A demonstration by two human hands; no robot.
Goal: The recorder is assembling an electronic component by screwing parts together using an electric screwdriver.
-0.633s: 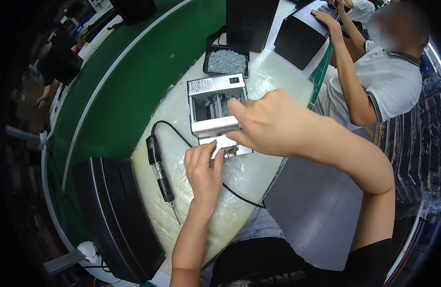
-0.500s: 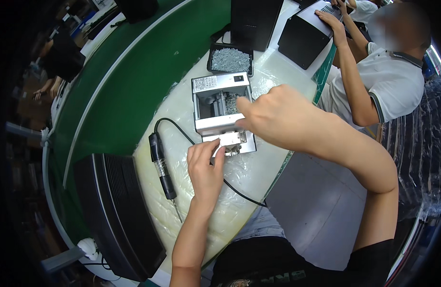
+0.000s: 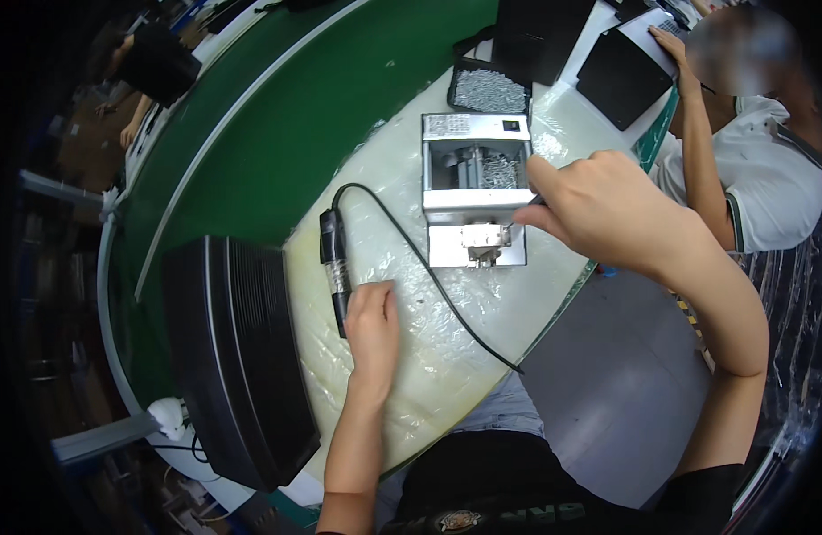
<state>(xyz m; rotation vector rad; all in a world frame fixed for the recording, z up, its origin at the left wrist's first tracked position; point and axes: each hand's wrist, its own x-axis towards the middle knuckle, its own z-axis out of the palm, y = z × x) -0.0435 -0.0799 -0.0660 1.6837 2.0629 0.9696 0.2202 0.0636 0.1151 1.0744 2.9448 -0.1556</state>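
A silver screw feeder (image 3: 476, 205) stands on the plastic-wrapped worktop, with loose screws (image 3: 498, 172) in its open hopper. Close to the feeder's front right corner, my right hand (image 3: 598, 201) is closed with thumb and fingers pinched. A small dark thing (image 3: 537, 201) shows between them, but its kind is unclear. An electric screwdriver (image 3: 336, 267) with a black cord lies to the left of the feeder. My left hand (image 3: 373, 325) is beside the screwdriver's lower end with curled fingers, covering its bit. Whether it grips anything is hidden.
A black tray (image 3: 489, 89) of screws sits behind the feeder. At left stands a large black ribbed casing (image 3: 242, 357). The black cord (image 3: 447, 290) crosses the worktop towards its front edge. A co-worker (image 3: 723, 169) handles a black-and-white panel (image 3: 625, 76) at upper right.
My left hand has left the feeder's front and moved left to the screwdriver. My right hand has come down from the hopper towards the feeder's front corner. The whole view has shifted.
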